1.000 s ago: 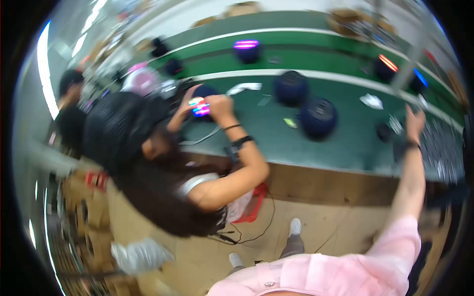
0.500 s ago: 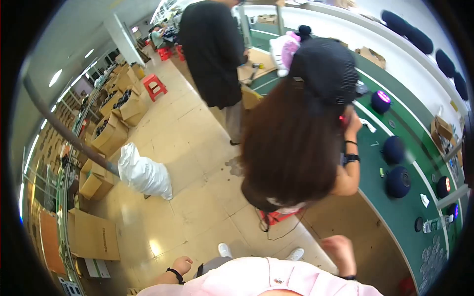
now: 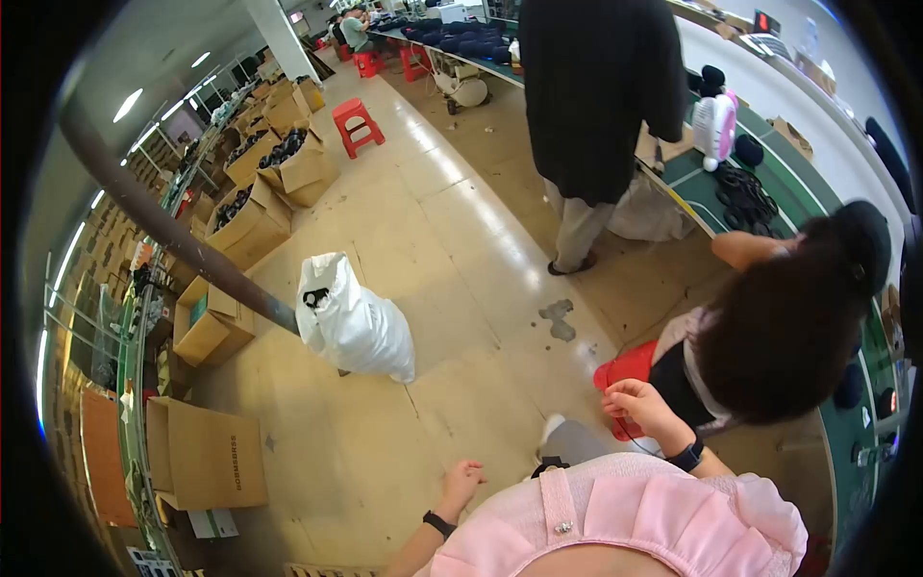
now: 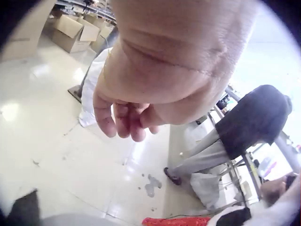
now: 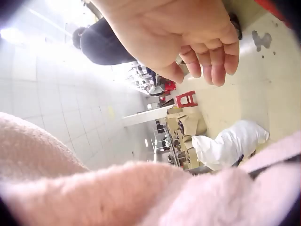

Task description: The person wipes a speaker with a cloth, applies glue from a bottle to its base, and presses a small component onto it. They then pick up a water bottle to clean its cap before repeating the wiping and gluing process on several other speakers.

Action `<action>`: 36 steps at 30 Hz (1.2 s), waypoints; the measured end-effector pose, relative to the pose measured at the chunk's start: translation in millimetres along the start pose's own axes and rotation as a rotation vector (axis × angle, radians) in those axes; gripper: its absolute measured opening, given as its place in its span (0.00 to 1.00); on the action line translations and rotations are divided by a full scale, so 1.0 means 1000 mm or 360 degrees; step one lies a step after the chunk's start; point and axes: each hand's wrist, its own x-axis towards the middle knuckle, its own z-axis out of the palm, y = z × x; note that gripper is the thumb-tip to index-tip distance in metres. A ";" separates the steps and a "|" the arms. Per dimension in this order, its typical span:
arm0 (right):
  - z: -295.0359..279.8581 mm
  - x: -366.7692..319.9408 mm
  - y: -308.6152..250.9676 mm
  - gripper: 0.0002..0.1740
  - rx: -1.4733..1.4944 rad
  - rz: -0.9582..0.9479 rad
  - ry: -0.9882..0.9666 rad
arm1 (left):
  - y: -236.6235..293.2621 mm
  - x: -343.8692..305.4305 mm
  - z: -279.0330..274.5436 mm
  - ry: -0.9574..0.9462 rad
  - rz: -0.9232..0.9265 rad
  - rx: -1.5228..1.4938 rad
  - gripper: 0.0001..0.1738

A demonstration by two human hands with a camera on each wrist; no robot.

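My left hand (image 3: pixel 461 485) hangs low in front of my body with its fingers loosely bent and nothing in them. In the left wrist view the same hand (image 4: pixel 155 89) shows its fingers drooping over the pale floor. My right hand (image 3: pixel 642 412) is raised in front of the red stool (image 3: pixel 630 367) under a seated person; it holds nothing. The right wrist view has this hand (image 5: pixel 183 42) with its fingers gently bent and spread a little. A white sack (image 3: pixel 356 322) with dark things at its mouth stands ahead, to the left.
A slanting dark pole (image 3: pixel 168 216) runs down behind the sack. Cardboard boxes (image 3: pixel 216 452) line the left side. Another red stool (image 3: pixel 357 127) stands further along the floor. A standing person in black (image 3: pixel 601 96) is beside the green workbench (image 3: pixel 851 462) on the right.
My right hand has drawn back from the bench to in front of my body. The view has swung left, from the workbench to the aisle and the sack.
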 end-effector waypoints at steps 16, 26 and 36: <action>0.193 0.473 -0.292 0.14 0.0117 -0.0035 -0.0344 | 0.132 0.237 -0.293 0.0837 -0.0128 -0.0604 0.21; 0.227 0.714 -0.463 0.13 0.0740 -0.0177 -0.0261 | 0.483 0.456 -0.456 0.0720 0.0124 -0.0176 0.25; 0.114 0.845 -0.581 0.20 0.1570 -0.0477 0.0185 | 0.782 0.793 -0.443 -0.0302 0.0861 -0.0043 0.16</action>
